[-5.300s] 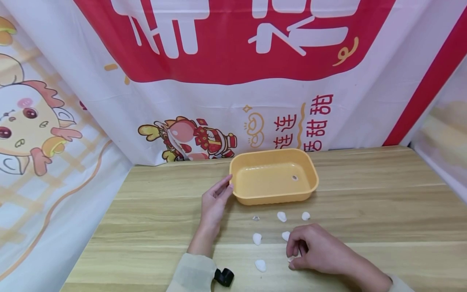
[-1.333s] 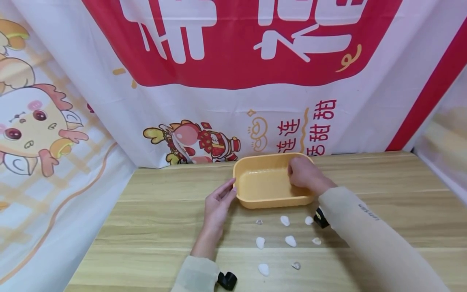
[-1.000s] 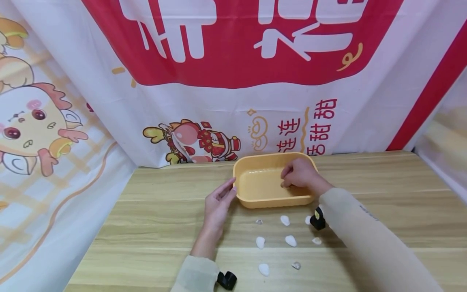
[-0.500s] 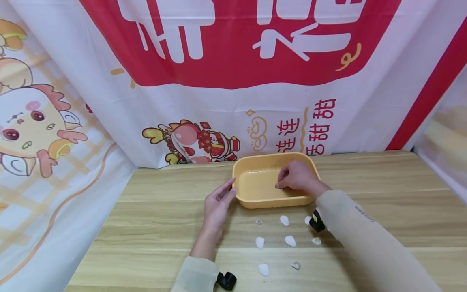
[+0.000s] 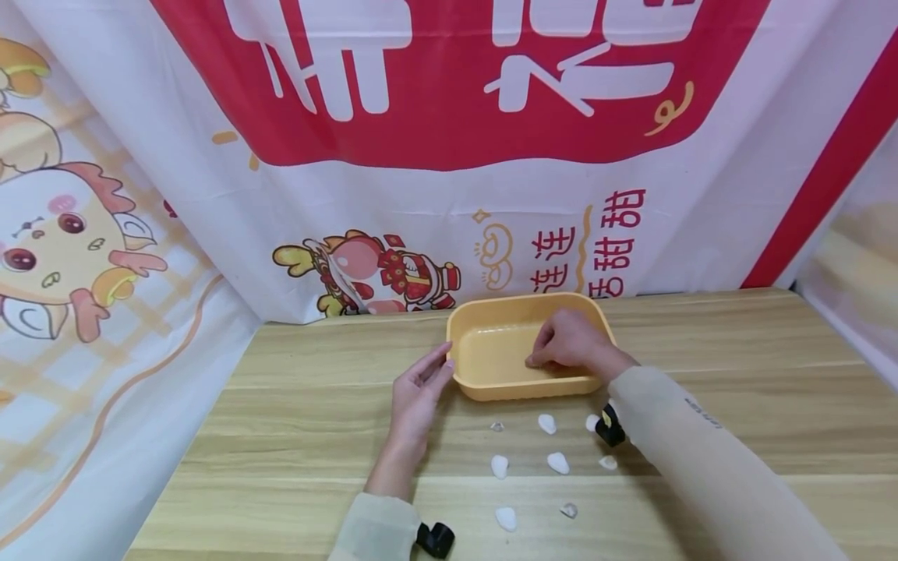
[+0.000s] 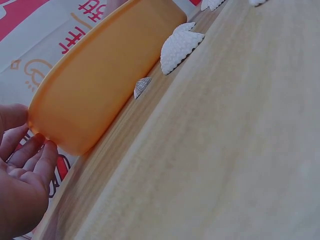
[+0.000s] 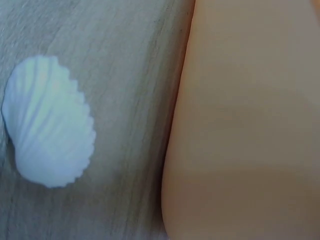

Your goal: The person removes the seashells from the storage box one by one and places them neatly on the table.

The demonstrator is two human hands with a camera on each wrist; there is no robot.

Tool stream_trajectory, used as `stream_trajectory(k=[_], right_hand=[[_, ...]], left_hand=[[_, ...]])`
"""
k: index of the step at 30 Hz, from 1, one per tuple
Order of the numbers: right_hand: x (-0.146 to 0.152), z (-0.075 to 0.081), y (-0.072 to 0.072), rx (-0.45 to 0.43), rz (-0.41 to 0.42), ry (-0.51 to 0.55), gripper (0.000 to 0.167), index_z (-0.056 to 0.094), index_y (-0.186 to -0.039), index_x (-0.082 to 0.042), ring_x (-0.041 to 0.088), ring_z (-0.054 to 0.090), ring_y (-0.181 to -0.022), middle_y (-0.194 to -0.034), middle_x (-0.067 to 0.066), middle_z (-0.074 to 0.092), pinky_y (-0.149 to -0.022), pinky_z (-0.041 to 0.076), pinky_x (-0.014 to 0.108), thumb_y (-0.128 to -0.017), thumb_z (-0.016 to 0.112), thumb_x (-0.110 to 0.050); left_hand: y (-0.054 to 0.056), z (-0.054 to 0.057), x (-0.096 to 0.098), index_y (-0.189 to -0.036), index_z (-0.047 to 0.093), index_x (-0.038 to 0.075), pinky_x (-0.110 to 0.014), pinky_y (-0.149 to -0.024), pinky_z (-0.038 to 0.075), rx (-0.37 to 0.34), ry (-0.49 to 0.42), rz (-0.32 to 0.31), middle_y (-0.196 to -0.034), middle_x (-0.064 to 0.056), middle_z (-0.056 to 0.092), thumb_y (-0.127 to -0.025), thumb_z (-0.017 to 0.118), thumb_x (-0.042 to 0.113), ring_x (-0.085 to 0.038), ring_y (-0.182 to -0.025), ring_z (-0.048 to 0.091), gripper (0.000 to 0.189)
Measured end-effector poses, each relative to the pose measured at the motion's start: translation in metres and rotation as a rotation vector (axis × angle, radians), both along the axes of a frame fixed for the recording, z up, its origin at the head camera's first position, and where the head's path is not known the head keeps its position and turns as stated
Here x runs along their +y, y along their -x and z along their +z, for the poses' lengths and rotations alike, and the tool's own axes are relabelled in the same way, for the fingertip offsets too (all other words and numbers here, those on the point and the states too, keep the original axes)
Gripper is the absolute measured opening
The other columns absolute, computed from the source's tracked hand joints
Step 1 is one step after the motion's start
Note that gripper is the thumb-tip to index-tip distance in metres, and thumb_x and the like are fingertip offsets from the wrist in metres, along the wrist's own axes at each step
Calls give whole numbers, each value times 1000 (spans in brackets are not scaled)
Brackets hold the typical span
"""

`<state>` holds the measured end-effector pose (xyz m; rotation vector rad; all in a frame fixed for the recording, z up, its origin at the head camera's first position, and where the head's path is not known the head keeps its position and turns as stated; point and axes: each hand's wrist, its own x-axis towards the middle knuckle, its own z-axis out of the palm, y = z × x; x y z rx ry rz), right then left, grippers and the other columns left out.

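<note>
A yellow plastic basin stands at the table's far edge. My left hand touches the outside of its left end, fingers fairly straight; in the left wrist view, the fingertips lie against the outer wall. Inside the basin, my right hand has its fingers curled, with thumb and fingertips pinched together low over the floor. What they pinch seems to be a small seashell, mostly hidden. Several seashells lie in rows before the basin, among them a white one and a small greyish one.
A ribbed white seashell shows close up beside the basin's wall in the right wrist view. Behind the wooden table hangs a printed cloth. Black wrist cameras sit on both forearms.
My right hand has gone from the shells on the table into the basin, then slid left along its floor. The left hand keeps its place at the basin's end.
</note>
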<state>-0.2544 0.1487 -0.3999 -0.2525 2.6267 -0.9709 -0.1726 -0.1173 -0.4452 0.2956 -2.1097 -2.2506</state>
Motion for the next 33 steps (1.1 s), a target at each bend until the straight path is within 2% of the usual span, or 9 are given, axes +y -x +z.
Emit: stream_trajectory(k=[7, 18, 26, 33], right_hand=[[1, -2, 2, 59, 60, -35, 13, 81, -84, -11, 16, 63, -74, -79, 3, 74, -64, 52, 24, -86, 91, -19], [5, -4, 5, -53, 28, 62, 15, 81, -90, -7, 16, 63, -73, -80, 4, 72, -64, 52, 23, -90, 88, -21], [6, -4, 4, -81, 34, 123, 17, 80, -94, -6, 15, 62, -74, -81, 3, 72, -65, 52, 24, -91, 87, -22], [6, -5, 5, -79, 40, 123, 18, 81, -95, -6, 14, 62, -73, -82, 2, 73, -65, 52, 24, -91, 87, -22]], left_hand=[[1, 0, 1, -137, 74, 20, -32, -121, 51, 5, -6, 5, -154, -3, 65, -102, 75, 13, -23, -146, 58, 36], [1, 1, 1, -137, 74, 21, -30, -119, 52, -3, -8, 6, -153, -2, 66, -102, 75, 14, -22, -145, 59, 36], [1, 2, 1, -137, 74, 19, -29, -118, 53, 3, -11, 10, -152, -2, 66, -102, 75, 13, -22, -144, 60, 36], [0, 2, 1, -137, 74, 20, -27, -116, 54, 1, -15, 9, -152, -2, 66, -101, 75, 13, -22, -144, 60, 37]])
